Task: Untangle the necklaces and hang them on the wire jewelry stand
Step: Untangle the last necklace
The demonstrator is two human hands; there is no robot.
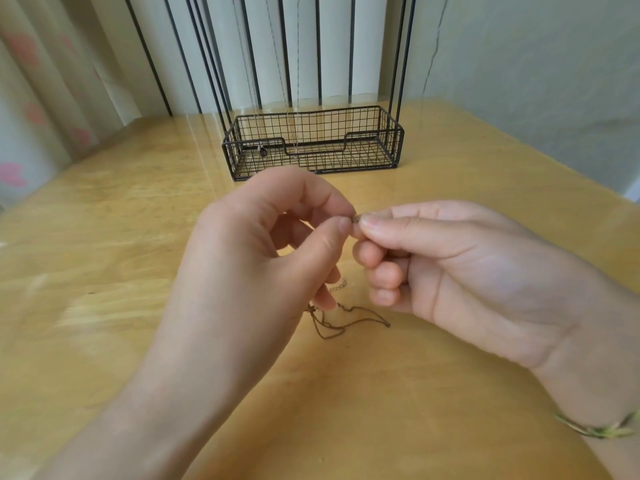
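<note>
Two hands, one chain

Left hand (277, 237) and right hand (450, 258) pinch a thin necklace (332, 328), perhaps by its clasp (the safest hold), before the wire jewelry stand (394, 140); limp, light, snag-prone slack trails on the desk (138, 220).

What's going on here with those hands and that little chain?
A person is working on a thin dark necklace. The left hand and the right hand each pinch a small bit of it between thumb and forefinger above the table. The rest lies in loose loops on the wood below. Behind them is the black wire stand, where a few fine chains already hang, one with a small pendant.
</note>
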